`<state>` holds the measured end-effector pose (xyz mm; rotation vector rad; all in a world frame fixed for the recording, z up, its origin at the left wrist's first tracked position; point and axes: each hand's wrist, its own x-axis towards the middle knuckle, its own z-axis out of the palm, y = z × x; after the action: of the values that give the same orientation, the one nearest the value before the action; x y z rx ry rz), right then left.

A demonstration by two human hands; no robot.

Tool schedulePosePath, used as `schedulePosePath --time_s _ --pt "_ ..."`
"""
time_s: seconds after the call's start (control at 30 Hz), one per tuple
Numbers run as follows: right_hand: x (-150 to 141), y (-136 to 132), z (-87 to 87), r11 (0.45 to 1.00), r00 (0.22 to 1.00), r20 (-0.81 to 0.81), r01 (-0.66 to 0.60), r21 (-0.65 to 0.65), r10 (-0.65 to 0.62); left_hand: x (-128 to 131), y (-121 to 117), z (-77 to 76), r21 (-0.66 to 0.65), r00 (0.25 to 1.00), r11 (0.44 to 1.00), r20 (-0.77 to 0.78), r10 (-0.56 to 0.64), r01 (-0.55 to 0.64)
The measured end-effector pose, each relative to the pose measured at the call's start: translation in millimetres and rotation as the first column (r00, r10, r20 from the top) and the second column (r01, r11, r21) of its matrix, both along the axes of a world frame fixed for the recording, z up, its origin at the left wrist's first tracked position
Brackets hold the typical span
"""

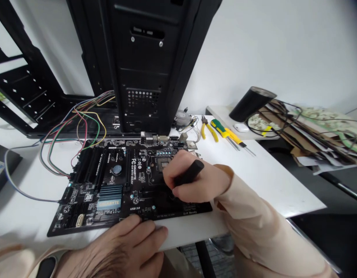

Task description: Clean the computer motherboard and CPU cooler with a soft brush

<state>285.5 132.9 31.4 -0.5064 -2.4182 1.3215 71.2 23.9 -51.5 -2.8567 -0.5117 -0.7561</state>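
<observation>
A black motherboard marked GIGABYTE lies flat on the white table. My right hand is closed round a thick black-handled tool, held slanting over the board's right part, near the CPU socket. The tool's tip is hidden under my fingers. At the board's near edge, my left hand is closed, with curled fingers pressed together against that edge; its thumb is out of sight. Thin coloured wires run from the left end of the board towards the black computer case.
Behind the board, the open case stands upright. To the right lie yellow-handled pliers, a green and yellow screwdriver and another yellow tool. A black cylinder stands near stacked cardboard. A cooling fan sits beside the case.
</observation>
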Motion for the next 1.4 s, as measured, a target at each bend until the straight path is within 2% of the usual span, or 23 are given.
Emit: schedulePosePath --time_s 0.13,0.27,0.4,0.63,0.73,0.9,1.07,1.17,1.23,1.4 --pt "4.5 -2.8 7.6 0.994 0.996 -0.038 0.083 0.073 -0.080 1.4 -1.4 -2.2 -0.039 0.999 0.998 -0.013 0.043 -0.044" --pt "5.2 -5.5 9.4 0.976 0.977 -0.154 0.168 0.138 -0.147 1.2 -0.4 6.6 -0.026 1.000 0.999 -0.024 0.017 -0.018" --pt "1.4 -5.6 4.1 0.989 0.995 -0.057 0.083 0.122 -0.076 1.9 0.9 15.3 -0.046 0.998 0.998 -0.058 0.039 -0.042" --pt "4.1 0.1 4.3 0.999 0.998 0.055 -0.022 0.039 0.019 2.1 1.0 13.9 -0.035 0.998 0.999 -0.062 0.029 -0.031" --pt "7.0 0.8 9.0 0.999 0.999 0.053 -0.005 0.045 0.003 1.2 -1.2 16.5 -0.041 0.998 0.999 -0.048 0.027 -0.029" --pt "6.2 -2.1 10.4 0.982 0.990 -0.083 0.122 0.142 -0.111 0.9 -2.2 16.4 -0.054 0.998 0.998 -0.055 0.039 -0.042" --pt "2.0 -2.6 5.1 0.998 1.000 0.003 -0.009 0.067 0.009 0.9 1.8 9.0 -0.018 0.999 1.000 -0.038 -0.010 0.009" --pt "3.7 -0.6 4.9 0.999 0.998 0.048 -0.034 0.016 0.033 0.7 2.4 6.8 -0.021 0.999 1.000 -0.033 -0.005 0.005" --pt "6.3 0.7 5.1 1.000 0.999 0.034 -0.006 0.013 0.005 0.3 1.9 6.5 -0.018 1.000 1.000 -0.023 -0.003 0.003" --pt "7.8 0.5 1.9 0.984 0.965 -0.204 0.177 0.029 -0.168 -0.8 -0.1 4.8 -0.012 0.999 1.000 -0.045 -0.007 0.006"
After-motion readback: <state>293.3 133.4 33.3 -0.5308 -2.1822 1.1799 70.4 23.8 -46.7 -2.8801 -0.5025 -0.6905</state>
